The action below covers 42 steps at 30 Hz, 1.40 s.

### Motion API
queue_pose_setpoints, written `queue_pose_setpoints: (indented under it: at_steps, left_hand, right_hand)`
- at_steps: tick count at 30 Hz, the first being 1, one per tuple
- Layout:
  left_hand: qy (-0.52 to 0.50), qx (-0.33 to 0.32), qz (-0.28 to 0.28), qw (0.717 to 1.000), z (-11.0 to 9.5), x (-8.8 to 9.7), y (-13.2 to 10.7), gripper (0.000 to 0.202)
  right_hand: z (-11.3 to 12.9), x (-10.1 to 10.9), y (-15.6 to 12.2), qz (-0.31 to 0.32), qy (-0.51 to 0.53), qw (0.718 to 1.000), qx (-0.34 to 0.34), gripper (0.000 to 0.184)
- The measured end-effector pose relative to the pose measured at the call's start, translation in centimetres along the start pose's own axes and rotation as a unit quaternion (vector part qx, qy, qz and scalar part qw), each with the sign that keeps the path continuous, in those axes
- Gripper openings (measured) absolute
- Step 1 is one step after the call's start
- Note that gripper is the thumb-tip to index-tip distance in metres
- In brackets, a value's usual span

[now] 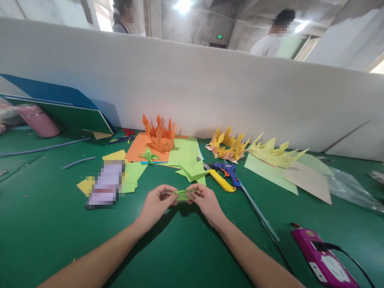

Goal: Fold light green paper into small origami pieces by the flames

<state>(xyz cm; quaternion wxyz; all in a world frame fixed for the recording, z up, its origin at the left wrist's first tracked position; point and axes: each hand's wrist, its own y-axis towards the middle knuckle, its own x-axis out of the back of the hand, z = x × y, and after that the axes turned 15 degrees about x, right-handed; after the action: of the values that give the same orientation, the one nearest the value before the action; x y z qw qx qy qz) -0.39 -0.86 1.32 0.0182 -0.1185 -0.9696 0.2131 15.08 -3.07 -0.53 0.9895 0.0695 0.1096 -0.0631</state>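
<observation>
Left hand [157, 203], right hand [205, 201], pinching green paper [183, 195]

The table [45, 232] lies open beside the left hand [156, 204]. Beyond it, paper sheets [186, 154], a cutter [222, 181] and a glue gun [228, 171] crowd the way.

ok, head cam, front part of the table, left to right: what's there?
Yellow paper scrap → left hand → small folded green paper, pinched by both hands → right hand → long metal strip → pink device with a black cable plugged in.
</observation>
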Motion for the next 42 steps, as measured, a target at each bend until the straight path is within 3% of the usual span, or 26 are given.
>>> queue_pose_setpoints:
  at_steps: [13,18,26,42]
  left_hand:
    - [0.062,-0.030,0.032,0.997,0.3,0.0,0.3,0.026]
    - [0.048,-0.036,0.011,0.998,0.5,0.2,0.4,0.029]
    - [0.039,-0.068,-0.008,0.997,0.5,0.3,0.3,0.030]
    - [0.026,-0.073,0.010,0.997,0.9,0.2,0.3,0.031]
  right_hand:
    - [-0.6,-0.1,-0.1,0.050,-0.029,0.998,0.017,0.024]
    - [-0.4,-0.2,-0.2,0.078,-0.008,0.997,0.007,0.034]
    - [0.3,-0.3,-0.6,0.144,-0.065,0.987,0.010,0.035]
    - [0.2,-0.1,-0.5,0.163,-0.067,0.984,-0.001,0.037]
